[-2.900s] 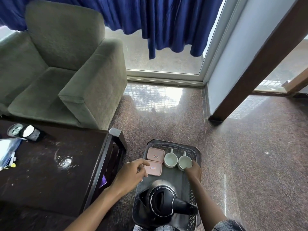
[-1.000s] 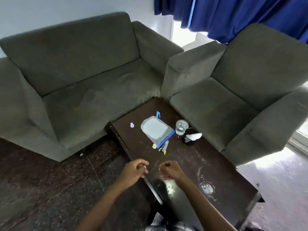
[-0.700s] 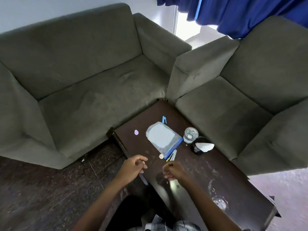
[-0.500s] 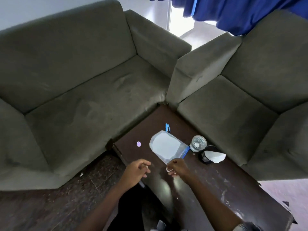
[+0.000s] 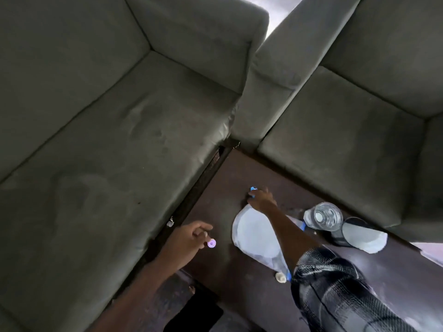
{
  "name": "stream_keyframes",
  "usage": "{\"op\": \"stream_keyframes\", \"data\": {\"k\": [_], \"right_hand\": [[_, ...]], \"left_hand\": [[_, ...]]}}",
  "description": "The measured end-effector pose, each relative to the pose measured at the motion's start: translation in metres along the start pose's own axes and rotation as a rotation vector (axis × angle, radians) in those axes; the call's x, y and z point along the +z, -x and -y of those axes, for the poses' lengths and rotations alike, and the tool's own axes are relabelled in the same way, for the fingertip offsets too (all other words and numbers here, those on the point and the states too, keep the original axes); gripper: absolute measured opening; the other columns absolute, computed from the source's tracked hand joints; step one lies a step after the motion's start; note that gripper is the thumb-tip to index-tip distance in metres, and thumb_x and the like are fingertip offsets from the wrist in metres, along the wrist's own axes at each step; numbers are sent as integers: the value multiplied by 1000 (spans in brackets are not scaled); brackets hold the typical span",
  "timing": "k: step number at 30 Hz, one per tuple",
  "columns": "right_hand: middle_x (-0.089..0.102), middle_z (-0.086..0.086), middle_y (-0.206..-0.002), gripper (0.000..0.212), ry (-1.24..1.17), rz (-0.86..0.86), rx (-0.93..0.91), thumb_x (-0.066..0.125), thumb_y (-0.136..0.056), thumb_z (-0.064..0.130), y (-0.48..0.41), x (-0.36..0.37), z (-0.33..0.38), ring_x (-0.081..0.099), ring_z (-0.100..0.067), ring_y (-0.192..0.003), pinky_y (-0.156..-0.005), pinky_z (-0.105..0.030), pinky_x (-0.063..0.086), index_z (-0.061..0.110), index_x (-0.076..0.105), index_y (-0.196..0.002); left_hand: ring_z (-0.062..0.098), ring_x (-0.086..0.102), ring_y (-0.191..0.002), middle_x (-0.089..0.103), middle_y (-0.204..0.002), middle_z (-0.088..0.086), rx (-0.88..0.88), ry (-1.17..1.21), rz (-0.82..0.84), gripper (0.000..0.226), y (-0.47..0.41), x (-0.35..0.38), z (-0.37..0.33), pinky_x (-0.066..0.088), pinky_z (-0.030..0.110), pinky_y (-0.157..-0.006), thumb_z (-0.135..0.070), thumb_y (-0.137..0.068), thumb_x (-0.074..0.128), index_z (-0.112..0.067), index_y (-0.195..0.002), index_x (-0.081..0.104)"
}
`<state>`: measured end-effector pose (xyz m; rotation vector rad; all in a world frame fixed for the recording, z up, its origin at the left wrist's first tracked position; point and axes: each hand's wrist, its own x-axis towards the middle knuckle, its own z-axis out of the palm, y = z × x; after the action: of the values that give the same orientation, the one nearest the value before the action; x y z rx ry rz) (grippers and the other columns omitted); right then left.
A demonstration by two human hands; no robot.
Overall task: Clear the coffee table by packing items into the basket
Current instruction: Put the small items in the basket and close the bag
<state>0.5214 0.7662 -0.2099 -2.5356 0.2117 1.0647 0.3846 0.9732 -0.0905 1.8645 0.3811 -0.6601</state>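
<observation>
The dark wooden coffee table [image 5: 230, 178] fills the lower right. My left hand [image 5: 189, 243] pinches a small purple round piece [image 5: 211, 243] with its fingertips near the table's left edge. My right hand [image 5: 261, 198] reaches farther out, its fingers curled over a small blue clip [image 5: 253, 189]. Under my right forearm lies a clear pouch with white contents [image 5: 251, 233]. A drinking glass [image 5: 323, 215] stands to the right, next to a black cup holding white tissue [image 5: 359, 234]. A small beige piece [image 5: 280, 277] lies near the pouch's near end. The basket is out of view.
A grey sofa [image 5: 100, 144] runs along the table's left side and a matching armchair [image 5: 340, 130] along its far right side, their arms meeting at the table's far corner. Dark floor [image 5: 155, 307] shows at the bottom left.
The view turned from the basket on the floor to the table and closed in. Both hands moved forward from the near edge: the left onto the purple piece, the right past the pouch onto the blue clip.
</observation>
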Motion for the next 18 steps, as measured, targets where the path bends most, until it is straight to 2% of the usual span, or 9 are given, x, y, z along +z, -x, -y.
{"op": "stream_keyframes", "data": {"k": [2, 5, 6, 9, 12, 13, 15, 16, 18], "right_hand": [[25, -10, -149, 48, 53, 10, 74, 46, -91, 36, -5, 11, 3, 30, -34, -135, -110, -43, 29, 24, 44, -137], [23, -10, -150, 44, 125, -68, 72, 39, -95, 32, -10, 18, 4, 29, -32, -133, -108, -45, 30, 17, 44, -137], [25, -10, -149, 43, 104, -90, 71, 38, -96, 29, -8, 16, 6, 30, -32, -132, -107, -45, 30, 15, 45, -136], [33, -13, -142, 39, -67, -179, 11, 42, -94, 19, 3, 12, 9, 36, -35, -127, -106, -43, 33, 15, 51, -131], [51, -23, -127, 34, -347, -242, -143, 51, -87, 4, 41, 11, 18, 50, -37, -117, -102, -35, 39, 7, 64, -118], [56, -25, -119, 31, -464, -239, -195, 54, -84, 0, 62, 14, 21, 54, -34, -111, -98, -32, 40, 3, 67, -113], [59, -20, -111, 30, -627, -188, -252, 56, -82, 4, 113, 16, 25, 53, -20, -102, -90, -21, 38, 2, 68, -110], [59, -13, -109, 32, -679, -175, -270, 53, -82, 9, 137, 17, 25, 49, -14, -101, -89, -16, 36, 3, 68, -110], [58, 0, -105, 28, -780, -144, -265, 49, -90, 8, 178, 21, 17, 49, -9, -101, -88, -8, 35, 5, 67, -111]], "left_hand": [[1, 57, -55, 67, -61, -24, -17, -10, 6, 14, -9, -10, 10, 48, 24, -71, -26, -77, 48, -34, -84, 57], [8, 58, -60, 68, -63, -16, -42, 6, 2, 11, -15, -17, 13, 49, 21, -69, -29, -75, 52, -32, -84, 58], [9, 58, -61, 67, -64, -10, -45, 15, -1, 10, -16, -17, 11, 48, 17, -66, -23, -80, 53, -30, -84, 58], [8, 58, -60, 65, -76, -4, -71, 2, -6, 31, -22, -14, 5, 42, 7, -55, -1, -92, 46, -29, -84, 58], [-3, 60, -63, 65, -89, -7, -52, 11, -36, 34, -27, 3, -9, 45, 20, -66, -1, -90, 49, -33, -92, 59], [-4, 60, -70, 62, -97, -8, -40, 20, -41, 35, -28, 12, -15, 46, 19, -66, 0, -88, 52, -31, -102, 58], [6, 59, -94, 53, -115, -6, -16, 41, -16, 55, -26, 34, -31, 48, 8, -72, 7, -83, 57, -22, -129, 45], [14, 57, -106, 51, -124, -2, -11, 57, 0, 64, -26, 46, -35, 47, 10, -82, 10, -81, 57, -16, -137, 37], [21, 51, -120, 48, -136, 12, -21, 14, 43, 62, -22, 71, -40, 40, 16, -97, 12, -83, 52, -7, -140, 36]]}}
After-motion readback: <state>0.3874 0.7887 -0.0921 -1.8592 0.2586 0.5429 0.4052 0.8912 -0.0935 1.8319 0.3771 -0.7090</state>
